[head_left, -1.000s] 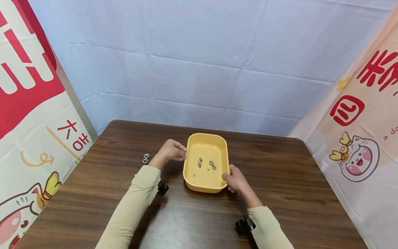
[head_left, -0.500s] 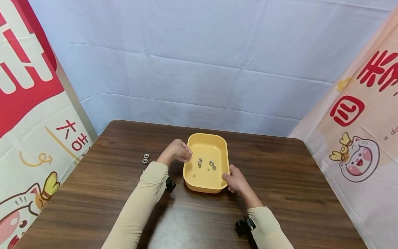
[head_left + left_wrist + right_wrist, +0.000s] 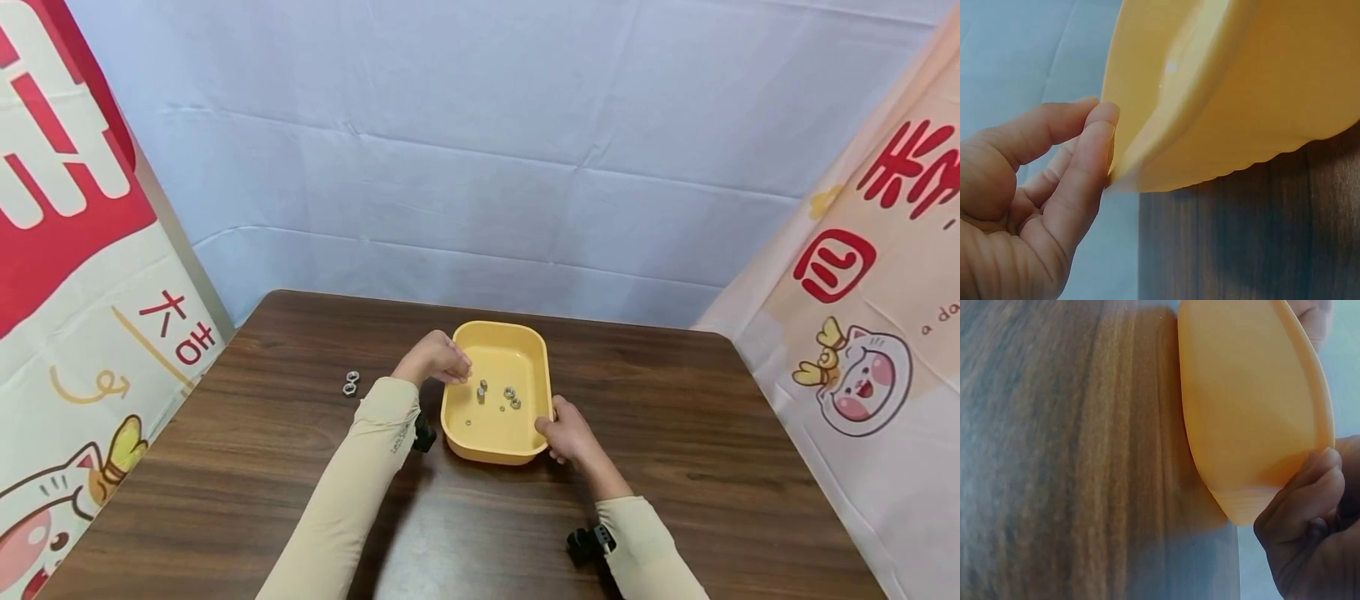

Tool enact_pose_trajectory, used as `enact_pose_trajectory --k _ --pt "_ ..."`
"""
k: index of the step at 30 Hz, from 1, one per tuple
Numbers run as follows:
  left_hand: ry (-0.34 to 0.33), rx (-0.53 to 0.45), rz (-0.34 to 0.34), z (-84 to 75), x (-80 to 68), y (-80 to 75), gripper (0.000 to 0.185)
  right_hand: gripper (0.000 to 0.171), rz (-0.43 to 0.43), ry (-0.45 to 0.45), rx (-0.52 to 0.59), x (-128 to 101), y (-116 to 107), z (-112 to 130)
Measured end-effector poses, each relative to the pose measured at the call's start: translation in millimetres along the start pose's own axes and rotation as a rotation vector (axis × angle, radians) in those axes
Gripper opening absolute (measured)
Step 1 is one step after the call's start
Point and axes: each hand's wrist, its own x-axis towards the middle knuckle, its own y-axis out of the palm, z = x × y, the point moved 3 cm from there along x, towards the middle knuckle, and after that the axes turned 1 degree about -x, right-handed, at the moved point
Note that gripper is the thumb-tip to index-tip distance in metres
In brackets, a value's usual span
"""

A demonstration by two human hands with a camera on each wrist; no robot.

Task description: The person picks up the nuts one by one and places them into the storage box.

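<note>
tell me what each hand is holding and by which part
The right hand grips the yellow tray at its near right corner rim. The left hand hovers over its left rim, fingers pinched; what they hold cannot be told.

Tray [image 3: 459, 421] mid-table, walls block sides; top open; two nuts [image 3: 349, 383] far left

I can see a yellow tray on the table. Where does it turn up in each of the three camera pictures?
Head: the yellow tray sits mid-table, between both hands.
Left wrist: it fills the upper right, its rim beside the left hand.
Right wrist: its outer wall runs down the right side, gripped at the bottom by the right hand.
Shared landmark: the dark wooden table.
</note>
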Motion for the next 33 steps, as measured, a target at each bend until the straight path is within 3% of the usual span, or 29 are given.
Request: enact_pose_trajectory --k 7,15,21,28,33 --pt "0.006 0.065 -0.034 -7.8 2.6 6.5 0.019 0.010 -0.001 0.005 0.004 -2 0 1" --pt "-0.074 0.162 -0.079 -14.3 13.3 16.2 0.003 0.012 0.003 0.001 0.012 -3 -1 2" --pt "-0.103 0.191 -0.076 -16.8 16.5 22.5 0.007 0.011 0.010 -0.003 0.019 -4 -1 2" --pt "-0.118 0.333 -0.072 -19.4 20.0 30.4 0.010 0.012 0.008 0.006 0.021 -4 -1 1" --pt "-0.114 0.377 -0.055 -21.5 17.3 36.4 0.049 0.012 0.013 0.004 0.018 -4 -1 2"
